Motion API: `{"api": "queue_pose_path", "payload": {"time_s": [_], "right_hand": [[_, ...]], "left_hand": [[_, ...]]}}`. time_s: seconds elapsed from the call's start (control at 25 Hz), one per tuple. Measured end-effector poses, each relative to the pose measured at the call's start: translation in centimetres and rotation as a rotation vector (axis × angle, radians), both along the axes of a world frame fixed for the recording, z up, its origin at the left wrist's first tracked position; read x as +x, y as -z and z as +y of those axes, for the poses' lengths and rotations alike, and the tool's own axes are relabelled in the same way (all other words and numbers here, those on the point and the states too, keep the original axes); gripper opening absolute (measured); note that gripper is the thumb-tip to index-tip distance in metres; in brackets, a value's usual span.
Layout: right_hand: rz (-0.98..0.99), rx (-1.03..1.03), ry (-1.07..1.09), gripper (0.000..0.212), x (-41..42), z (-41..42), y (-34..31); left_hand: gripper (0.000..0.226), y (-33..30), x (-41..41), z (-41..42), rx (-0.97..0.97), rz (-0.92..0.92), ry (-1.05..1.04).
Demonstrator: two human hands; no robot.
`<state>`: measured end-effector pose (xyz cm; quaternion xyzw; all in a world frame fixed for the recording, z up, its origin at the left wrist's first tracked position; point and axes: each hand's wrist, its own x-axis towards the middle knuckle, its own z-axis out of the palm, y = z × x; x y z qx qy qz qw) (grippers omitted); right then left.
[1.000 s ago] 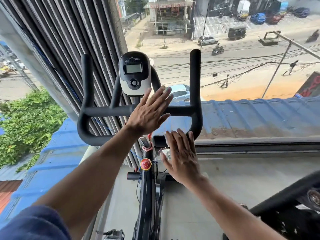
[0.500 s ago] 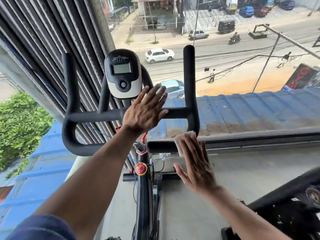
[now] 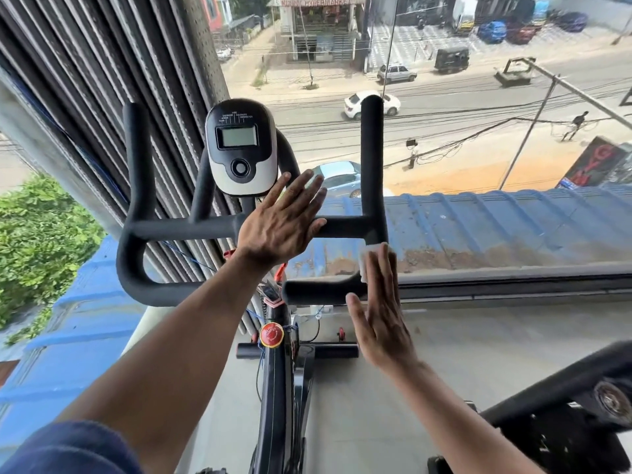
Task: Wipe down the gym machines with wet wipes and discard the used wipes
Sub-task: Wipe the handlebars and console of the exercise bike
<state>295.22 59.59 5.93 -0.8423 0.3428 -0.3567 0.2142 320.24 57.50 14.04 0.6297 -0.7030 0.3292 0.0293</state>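
Wipe: white wet wipe (image 3: 368,260) is now sitting higher, at the black foam handlebar's (image 3: 191,230) right bend.
Right hand (image 3: 383,313): flat fingers (image 3: 384,268) are pressing it.
Left hand (image 3: 280,227): fingers are still resting straight on the crossbar.

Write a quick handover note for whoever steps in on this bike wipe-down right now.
Left hand: flat and open, resting on the handlebar crossbar beside the console.
Right hand: straight fingers pressing the wet wipe against the handlebar's right bend.
Done: cannot tell which parts are already wiped.
Left: finish the handlebar and the rest of the bike, then discard the wipe; no bin in view.
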Motion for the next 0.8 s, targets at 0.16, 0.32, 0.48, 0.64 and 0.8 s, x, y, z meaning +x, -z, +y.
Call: {"api": "queue_pose_path", "payload": {"time_s": [0.16, 0.32, 0.48, 0.64, 0.8], "right_hand": [[0.095, 0.031, 0.058, 0.078, 1.5, -2.3, -1.9], [0.134, -0.017, -0.082, 0.073, -1.8, -2.1, -1.5], [0.125, 0.144, -0.107, 0.079, 0.9, -6.7, -4.3], [0.203, 0.048, -0.149, 0.078, 0.5, -8.2, -5.0], [0.205, -0.032, -0.226, 0.076, -1.1, -8.1, -3.8]], "left_hand": [[0.065, 0.1, 0.1, 0.0, -0.015, 0.032, 0.035], [0.067, 0.1, 0.1, -0.1, -0.012, 0.028, 0.024], [0.067, 0.2, 0.1, -0.1, -0.026, 0.031, 0.044], [0.064, 0.4, 0.3, -0.3, -0.050, 0.034, 0.062], [0.061, 0.5, 0.4, -0.3, -0.078, 0.029, 0.069]]}}
